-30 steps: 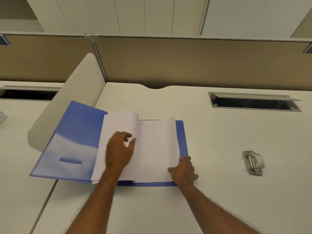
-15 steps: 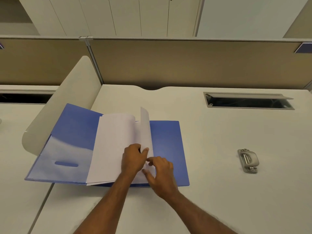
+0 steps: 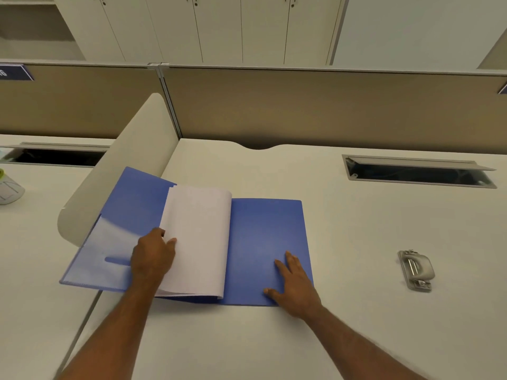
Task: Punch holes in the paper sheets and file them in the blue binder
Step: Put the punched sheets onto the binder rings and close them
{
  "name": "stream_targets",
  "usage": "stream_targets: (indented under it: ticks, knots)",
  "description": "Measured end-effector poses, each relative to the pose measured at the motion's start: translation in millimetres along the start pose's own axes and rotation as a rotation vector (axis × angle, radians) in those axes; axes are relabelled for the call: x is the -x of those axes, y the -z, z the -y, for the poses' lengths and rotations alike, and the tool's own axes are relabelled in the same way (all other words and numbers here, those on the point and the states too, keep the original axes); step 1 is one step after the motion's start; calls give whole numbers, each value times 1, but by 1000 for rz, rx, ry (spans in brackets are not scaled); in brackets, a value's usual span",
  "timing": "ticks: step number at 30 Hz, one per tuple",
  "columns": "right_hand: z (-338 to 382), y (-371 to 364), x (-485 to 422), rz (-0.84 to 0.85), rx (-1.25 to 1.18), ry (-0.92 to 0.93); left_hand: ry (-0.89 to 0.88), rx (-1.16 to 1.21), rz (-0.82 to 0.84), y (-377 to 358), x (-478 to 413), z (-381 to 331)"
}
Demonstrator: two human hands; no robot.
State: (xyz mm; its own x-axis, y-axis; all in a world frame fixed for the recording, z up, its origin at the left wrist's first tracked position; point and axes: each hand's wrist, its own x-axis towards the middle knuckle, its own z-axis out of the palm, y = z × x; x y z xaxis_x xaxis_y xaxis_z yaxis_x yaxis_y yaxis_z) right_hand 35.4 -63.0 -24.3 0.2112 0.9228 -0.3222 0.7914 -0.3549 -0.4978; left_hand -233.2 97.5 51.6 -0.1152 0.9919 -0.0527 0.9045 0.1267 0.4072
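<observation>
The blue binder (image 3: 260, 231) lies open on the white desk, its left cover propped against a curved divider. A stack of white paper sheets (image 3: 200, 237) lies turned over onto the left half, leaving the right inner cover bare. My left hand (image 3: 152, 256) grips the left edge of the sheets, fingers curled over it. My right hand (image 3: 292, 283) lies flat with straight fingers on the lower right of the bare blue cover. A grey metal hole punch (image 3: 415, 270) sits on the desk well to the right of both hands.
A curved white divider (image 3: 120, 171) stands at the binder's left. An open cable tray (image 3: 417, 174) is set in the desk at the back right. A tan partition wall (image 3: 301, 105) runs along the back. A white object (image 3: 8, 187) sits at the far left.
The last sheets have been turned over to the left, baring the right cover. My left hand moved left to the stack's edge; my right hand moved right and flattened on the blue cover.
</observation>
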Motion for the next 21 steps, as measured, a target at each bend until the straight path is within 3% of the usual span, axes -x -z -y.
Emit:
stream_targets:
  ticks: [5,13,18,21]
  knots:
    - [-11,-7,-2,10,60,41,-37,-76,-2,-10,-2,8]
    - [-14,-11,-5,9,66,38,-141,-410,-77,-23,-3,20]
    - [-15,-11,-5,3,63,42,-242,-327,-160,-29,-3,20]
    - [-14,-11,-4,6,60,40,-318,-215,-108,-36,2,18]
